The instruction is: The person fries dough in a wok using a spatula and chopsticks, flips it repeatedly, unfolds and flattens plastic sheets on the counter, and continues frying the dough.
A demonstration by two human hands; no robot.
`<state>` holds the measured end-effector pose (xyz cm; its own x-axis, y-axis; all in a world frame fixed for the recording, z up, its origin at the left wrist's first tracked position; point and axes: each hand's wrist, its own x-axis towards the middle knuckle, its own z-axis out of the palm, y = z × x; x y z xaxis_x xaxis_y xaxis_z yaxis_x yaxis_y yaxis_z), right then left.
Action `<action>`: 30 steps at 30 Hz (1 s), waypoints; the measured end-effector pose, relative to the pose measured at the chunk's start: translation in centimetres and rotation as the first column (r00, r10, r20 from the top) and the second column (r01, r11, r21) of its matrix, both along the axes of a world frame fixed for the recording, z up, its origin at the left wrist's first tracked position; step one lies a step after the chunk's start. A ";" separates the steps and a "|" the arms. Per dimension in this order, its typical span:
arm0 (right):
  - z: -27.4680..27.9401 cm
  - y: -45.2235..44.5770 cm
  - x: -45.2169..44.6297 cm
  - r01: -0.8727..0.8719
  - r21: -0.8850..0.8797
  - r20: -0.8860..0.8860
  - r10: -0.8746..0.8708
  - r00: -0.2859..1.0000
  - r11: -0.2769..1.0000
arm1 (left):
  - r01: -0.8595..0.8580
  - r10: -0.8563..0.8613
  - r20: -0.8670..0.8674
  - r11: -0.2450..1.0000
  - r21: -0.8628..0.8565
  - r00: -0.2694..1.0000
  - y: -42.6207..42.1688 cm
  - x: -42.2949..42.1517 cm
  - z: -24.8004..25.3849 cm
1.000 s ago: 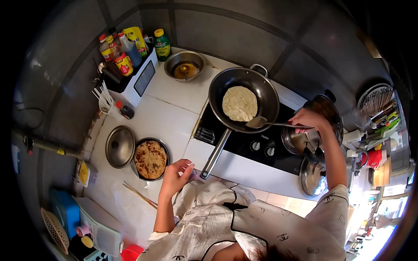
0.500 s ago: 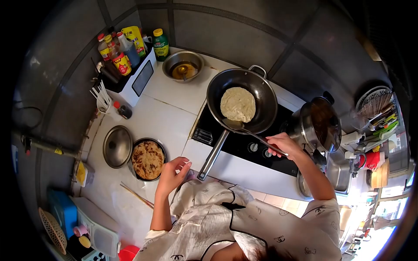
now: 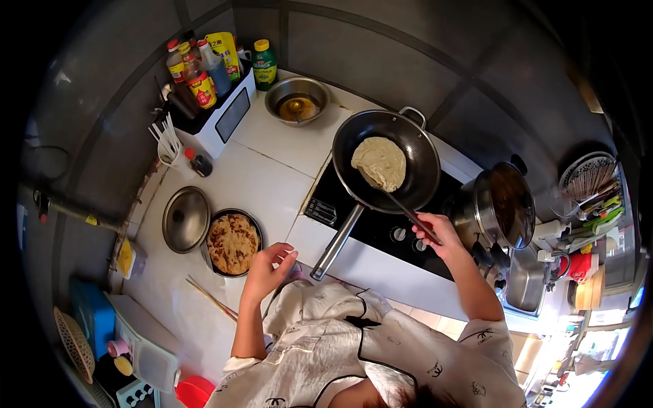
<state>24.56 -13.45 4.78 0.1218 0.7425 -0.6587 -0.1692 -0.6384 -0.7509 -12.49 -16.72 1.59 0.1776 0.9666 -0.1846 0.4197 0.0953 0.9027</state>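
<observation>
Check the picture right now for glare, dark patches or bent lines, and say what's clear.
Head view: fisheye bending curves seams on the wall, and corners go black; head view: glare blows out the lower right, beyond the sink; head view: the flatbread and wok read clearly, with bright highlights along the wok's handle.

The right hand (image 3: 439, 236) has its fingers round a spatula (image 3: 401, 207); ahead and left of them, a wok (image 3: 425, 166) sits on the stove (image 3: 371, 228) with a flatbread (image 3: 378, 162) in it, and a pot (image 3: 469, 212) stands just to their right. Near the left hand (image 3: 269, 273), left of its fingers, a pan (image 3: 254, 222) holds another flatbread (image 3: 231, 243), a lid (image 3: 194, 234) farther left; a bowl (image 3: 318, 96) stands well ahead.
</observation>
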 end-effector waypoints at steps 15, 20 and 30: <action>1.0 1.2 3.8 0.104 -0.132 -0.339 -0.143 0.930 0.986 | -0.003 0.006 0.054 0.998 -0.058 0.999 0.1 0.4 0.3; 2.3 -0.6 -1.7 -0.089 -0.074 -0.011 0.088 0.996 0.993 | 0.020 -0.017 0.054 0.998 -0.065 0.998 0.5 0.7 0.3; 4.3 -0.4 0.1 -0.046 -0.218 0.004 0.048 0.999 0.975 | 0.042 -0.043 0.076 0.999 0.015 0.996 1.2 0.3 -1.1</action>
